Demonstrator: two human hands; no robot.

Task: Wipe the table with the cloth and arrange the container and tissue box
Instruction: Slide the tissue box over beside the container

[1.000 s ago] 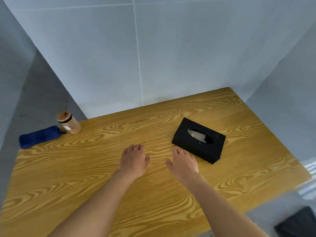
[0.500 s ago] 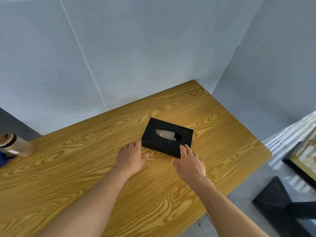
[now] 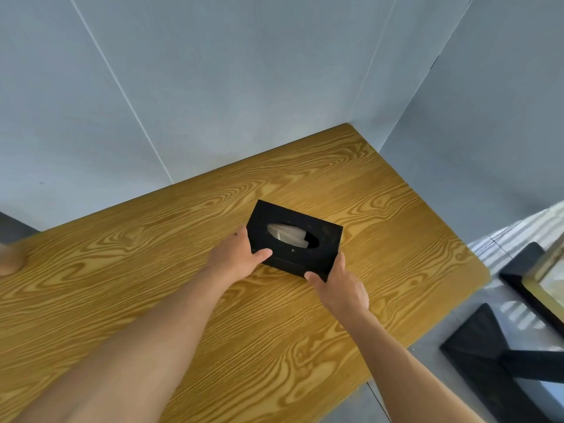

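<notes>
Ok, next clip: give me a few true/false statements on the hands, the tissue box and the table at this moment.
1. Both hands grip the tissue box. True: left hand at its left end, right hand at its near right corner.
2. The box is white. False: it is black.
3. A tissue shows in the oval top opening. True.
4. The box stands on the floor. False: it is at the wooden table.
5. A blue cloth lies beside the box. False: none is visible.
</notes>
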